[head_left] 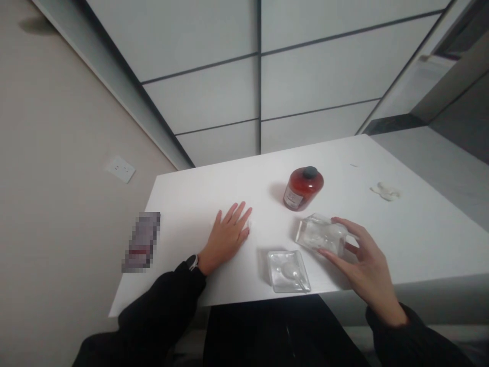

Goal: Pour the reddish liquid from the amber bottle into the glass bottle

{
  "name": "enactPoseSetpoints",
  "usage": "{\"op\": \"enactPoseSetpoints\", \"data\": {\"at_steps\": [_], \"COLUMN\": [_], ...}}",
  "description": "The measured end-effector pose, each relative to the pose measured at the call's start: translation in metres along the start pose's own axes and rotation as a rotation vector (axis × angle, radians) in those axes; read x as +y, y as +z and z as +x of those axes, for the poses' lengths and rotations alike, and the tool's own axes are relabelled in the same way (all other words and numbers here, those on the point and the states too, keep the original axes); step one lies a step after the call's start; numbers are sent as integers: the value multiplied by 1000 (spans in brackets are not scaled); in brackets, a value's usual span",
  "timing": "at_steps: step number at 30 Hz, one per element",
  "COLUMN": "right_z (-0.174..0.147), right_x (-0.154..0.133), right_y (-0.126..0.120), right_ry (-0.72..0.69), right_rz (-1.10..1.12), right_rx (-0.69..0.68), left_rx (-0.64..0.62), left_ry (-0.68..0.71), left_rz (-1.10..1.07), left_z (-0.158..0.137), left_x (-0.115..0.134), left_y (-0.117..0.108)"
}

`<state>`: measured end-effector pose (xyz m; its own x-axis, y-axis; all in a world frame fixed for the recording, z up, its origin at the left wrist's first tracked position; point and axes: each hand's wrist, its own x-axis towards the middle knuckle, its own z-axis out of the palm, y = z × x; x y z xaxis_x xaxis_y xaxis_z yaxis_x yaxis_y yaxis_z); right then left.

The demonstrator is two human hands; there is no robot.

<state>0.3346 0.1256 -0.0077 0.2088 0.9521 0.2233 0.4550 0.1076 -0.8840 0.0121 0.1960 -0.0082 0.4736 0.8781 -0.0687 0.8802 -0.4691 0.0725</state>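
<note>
My white table [206,191] is nr a plain wall [49,168], w/ big pale panels [206,41] behind. Blurry squares hide smth [140,242] at the left edge. My left hand [225,238] lies flat, fingers spread; can't tell what the white bit [249,224] under it is. My right hand [367,260] grips the clear glass bottle [317,237], tipped, btwn the square glass piece [280,278] & red-brown bottle [300,188]. Can't tell what's in them.

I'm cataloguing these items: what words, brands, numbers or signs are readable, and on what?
None readable.
Red bottle: pale label too small and blurred to read.
Pixelated item at left: nothing legible.
Glass vessel in right hand: no text visible.
</note>
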Motion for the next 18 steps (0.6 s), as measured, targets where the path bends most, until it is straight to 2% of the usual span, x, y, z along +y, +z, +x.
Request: {"op": "enactPoseSetpoints", "data": {"at_steps": [7, 14, 18], "right_z": [-4, -4, -3], "right_x": [3, 3, 2], "right_y": [0, 4, 5], "right_ry": [27, -13, -60], "right_rz": [3, -18, -41], "right_rx": [59, 63, 55], "left_rx": [55, 257, 215], "left_ry": [-18, -195, -94], "left_rz": [56, 103, 72], "left_z": [46, 122, 123], "left_x": [-40, -86, -93], "left_y": [-1, -12, -15]}}
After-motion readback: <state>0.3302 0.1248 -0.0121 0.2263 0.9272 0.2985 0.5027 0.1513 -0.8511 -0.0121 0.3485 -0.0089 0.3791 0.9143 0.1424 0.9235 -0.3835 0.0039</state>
